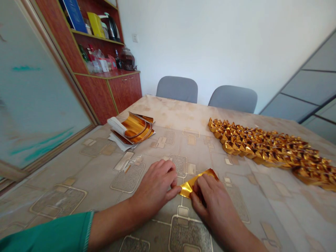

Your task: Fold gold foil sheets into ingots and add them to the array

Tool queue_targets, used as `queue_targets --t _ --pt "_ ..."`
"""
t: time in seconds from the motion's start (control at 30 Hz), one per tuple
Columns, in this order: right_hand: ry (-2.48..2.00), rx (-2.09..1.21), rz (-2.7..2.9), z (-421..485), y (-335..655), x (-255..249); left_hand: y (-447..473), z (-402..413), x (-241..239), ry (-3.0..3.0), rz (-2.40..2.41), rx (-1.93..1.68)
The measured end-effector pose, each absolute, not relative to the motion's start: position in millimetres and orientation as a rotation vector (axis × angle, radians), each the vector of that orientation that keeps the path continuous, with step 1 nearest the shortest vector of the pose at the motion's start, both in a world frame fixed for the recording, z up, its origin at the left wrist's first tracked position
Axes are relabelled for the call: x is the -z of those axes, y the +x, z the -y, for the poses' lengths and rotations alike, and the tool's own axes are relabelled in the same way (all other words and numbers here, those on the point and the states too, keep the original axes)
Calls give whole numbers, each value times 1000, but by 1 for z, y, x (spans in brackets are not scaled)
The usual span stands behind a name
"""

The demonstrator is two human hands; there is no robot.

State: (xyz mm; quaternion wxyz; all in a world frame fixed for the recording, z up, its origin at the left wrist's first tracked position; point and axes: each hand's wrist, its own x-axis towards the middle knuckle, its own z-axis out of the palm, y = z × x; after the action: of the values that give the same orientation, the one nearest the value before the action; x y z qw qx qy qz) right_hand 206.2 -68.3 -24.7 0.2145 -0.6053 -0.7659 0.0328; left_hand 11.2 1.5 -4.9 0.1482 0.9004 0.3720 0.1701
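Note:
A piece of gold foil paper (187,190), partly folded, lies at the front middle of the table between my two hands. My left hand (159,180) pinches its pointed left corner between thumb and curled fingers. Over the paper's right part, my right hand (210,196) is closed, with thumb and fingers gripping its near edge. The far right corner of the paper sticks out behind my right knuckles, and some of the paper is hidden under that hand.
A stack of curled gold foil sheets (136,127) with white backing lies at the left. Rows of folded gold foil pieces (262,143) stretch along the right of the patterned tabletop (168,217). Two grey chairs (177,88) stand at the far edge, near a red-brown cabinet (126,89).

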Motion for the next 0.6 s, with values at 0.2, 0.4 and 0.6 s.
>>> queue_targets --t 0.2,0.4,0.6 --pt "-1585 39 2318 69 212 22 10 -3 7 2667 -990 -512" --pt "-1632 74 2385 68 210 16 13 0 10 2967 -544 -562" --pt "-1600 -173 2390 69 215 6 13 1 6 3061 -363 -454"
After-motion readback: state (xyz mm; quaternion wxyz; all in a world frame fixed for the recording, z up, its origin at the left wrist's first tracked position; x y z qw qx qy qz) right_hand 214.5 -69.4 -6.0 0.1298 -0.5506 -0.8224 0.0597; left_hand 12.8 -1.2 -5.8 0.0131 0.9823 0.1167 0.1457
